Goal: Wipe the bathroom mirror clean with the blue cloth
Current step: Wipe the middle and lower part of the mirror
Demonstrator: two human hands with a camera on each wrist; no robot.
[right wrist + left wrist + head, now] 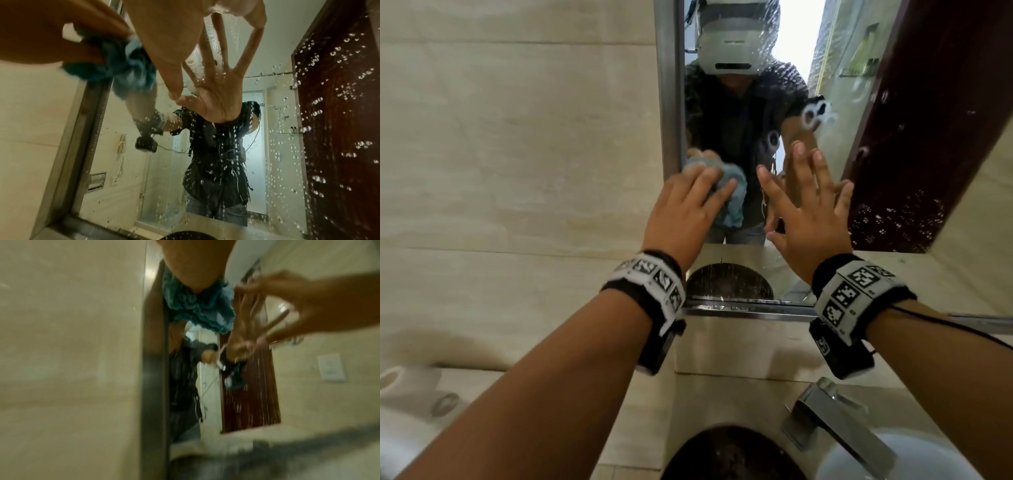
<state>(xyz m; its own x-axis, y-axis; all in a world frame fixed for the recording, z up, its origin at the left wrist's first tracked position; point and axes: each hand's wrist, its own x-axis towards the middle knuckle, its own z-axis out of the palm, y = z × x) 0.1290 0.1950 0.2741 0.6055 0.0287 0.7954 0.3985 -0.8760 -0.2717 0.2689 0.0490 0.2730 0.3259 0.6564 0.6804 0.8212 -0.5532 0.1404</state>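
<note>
The blue cloth [732,205] is bunched against the lower left of the mirror [835,137], close to its metal frame [671,102]. My left hand [688,205] holds the cloth to the glass, fingers spread over it. In the right wrist view the cloth [127,65] sits between the fingers and thumb of that left hand [61,32]. My right hand [811,209] lies flat on the glass beside it, fingers straight and spread, holding nothing. Water drops cover the mirror [277,146]. The left wrist view is blurred and shows the cloth [197,309] under my palm.
A steel ledge [739,305] runs under the mirror. Below it a chrome faucet [835,421] stands over a white basin [893,459], with a dark round bowl [729,455] beside it. Paper rolls [410,383] lie at the left. Beige wall tiles [517,137] flank the mirror.
</note>
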